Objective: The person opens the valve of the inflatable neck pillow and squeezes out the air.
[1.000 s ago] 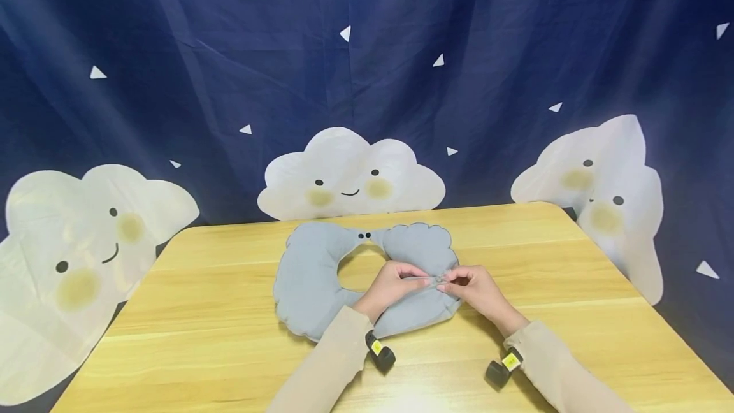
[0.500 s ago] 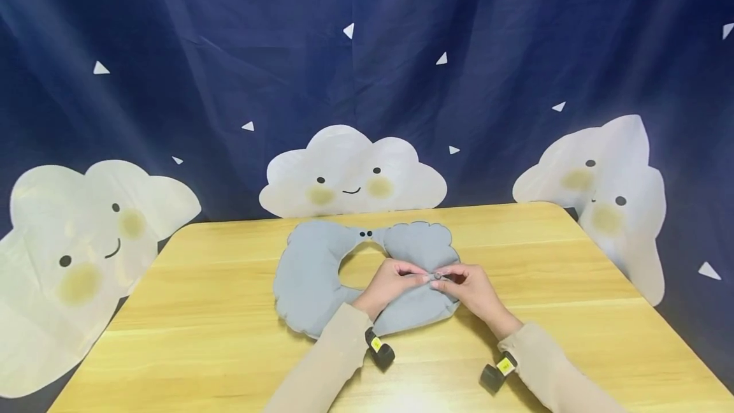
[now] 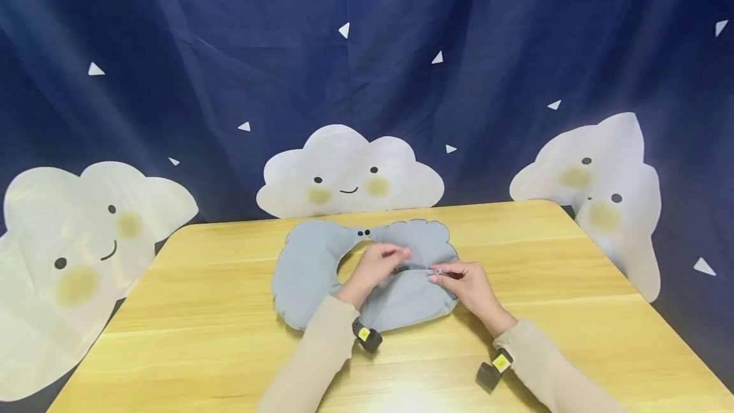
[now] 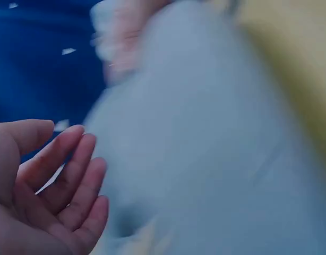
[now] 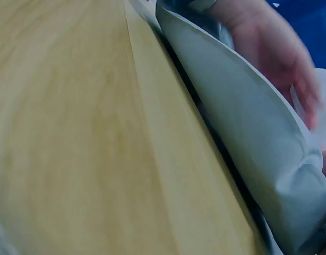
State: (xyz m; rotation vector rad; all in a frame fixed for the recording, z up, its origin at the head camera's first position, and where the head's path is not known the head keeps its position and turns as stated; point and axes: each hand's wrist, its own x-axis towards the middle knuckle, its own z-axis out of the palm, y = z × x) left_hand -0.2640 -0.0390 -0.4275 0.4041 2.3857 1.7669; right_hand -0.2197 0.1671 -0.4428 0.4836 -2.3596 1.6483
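Note:
A grey inflated neck pillow (image 3: 309, 266) with scalloped edges lies on the table. Two black snap buttons (image 3: 364, 232) show on its narrow far part. My right hand (image 3: 473, 285) pinches the pillow's right side between thumb and fingers, where a small pale nub shows at the fingertips. Above the pillow's inner edge, my left hand (image 3: 375, 266) holds nothing; in the left wrist view its fingers (image 4: 80, 183) are loosely bent, beside the blurred grey fabric. The right wrist view shows the pillow's side edge-on (image 5: 242, 111), with the blurred left hand (image 5: 272, 50) behind it.
The wooden table (image 3: 189, 311) extends around the pillow on all sides. Behind it hangs a dark blue curtain (image 3: 287, 69) with white triangles and smiling clouds (image 3: 350, 171). Black wrist cameras (image 3: 369, 338) sit at both beige sleeves (image 3: 545, 362).
My left hand has let go of the pillow and moved up and slightly left. The right hand still pinches the fabric at nearly the same spot. A crease in the pillow has loosened.

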